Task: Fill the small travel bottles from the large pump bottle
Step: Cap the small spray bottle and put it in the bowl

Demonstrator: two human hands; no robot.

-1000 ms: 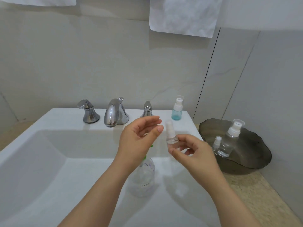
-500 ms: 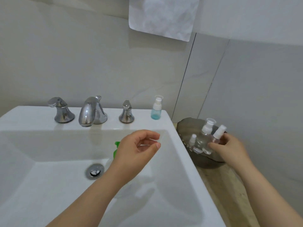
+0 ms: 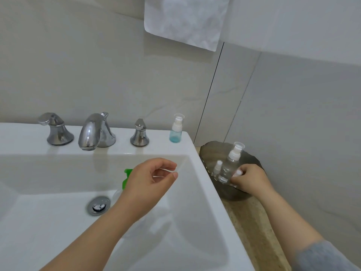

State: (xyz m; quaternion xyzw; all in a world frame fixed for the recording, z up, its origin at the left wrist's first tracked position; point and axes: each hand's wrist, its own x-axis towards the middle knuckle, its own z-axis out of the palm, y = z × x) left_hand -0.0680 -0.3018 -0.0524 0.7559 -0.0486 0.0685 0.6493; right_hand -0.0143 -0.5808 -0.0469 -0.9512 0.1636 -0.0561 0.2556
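The right hand (image 3: pixel 249 179) has lowered its small spray bottle (image 3: pixel 237 173), apparently into the dark tray (image 3: pixel 211 151).

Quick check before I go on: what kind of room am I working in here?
Most likely a bathroom. A white sink with a chrome tap and drain sits against a tiled wall, a white towel hangs above, and small travel bottles stand in a dark dish on the counter.

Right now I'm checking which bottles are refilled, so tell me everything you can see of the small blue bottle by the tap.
The small blue bottle stands upright on the white sink's back ledge, at its right corner, right of the right tap handle. Tinted translucent body, white pump collar, clear cap on. Nothing touches it but the ledge.
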